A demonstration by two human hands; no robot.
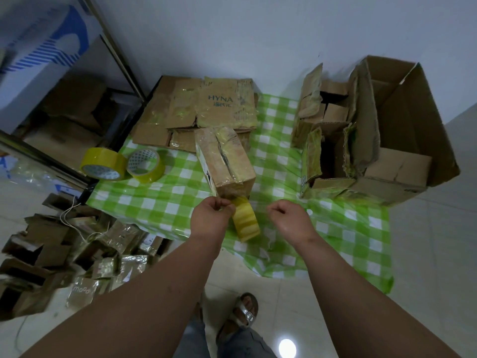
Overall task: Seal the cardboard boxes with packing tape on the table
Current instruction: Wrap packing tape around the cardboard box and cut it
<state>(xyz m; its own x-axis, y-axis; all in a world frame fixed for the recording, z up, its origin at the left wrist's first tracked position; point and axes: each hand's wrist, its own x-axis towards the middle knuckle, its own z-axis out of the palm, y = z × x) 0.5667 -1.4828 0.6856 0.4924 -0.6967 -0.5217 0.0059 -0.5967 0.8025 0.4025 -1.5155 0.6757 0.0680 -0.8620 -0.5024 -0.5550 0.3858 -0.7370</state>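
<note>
A small brown cardboard box wrapped in yellowish tape lies on the green-and-white checked bench, just beyond both hands. The left hand pinches a yellow packing tape roll at the box's near end. The right hand, just right of the roll, is curled, holding nothing visible.

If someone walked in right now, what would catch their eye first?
Probably the yellow tape roll hanging at the near end of the small taped box, with the left hand pinching tape beside it. Next, the green checked cloth under everything, and the big open carton at the right.
</note>
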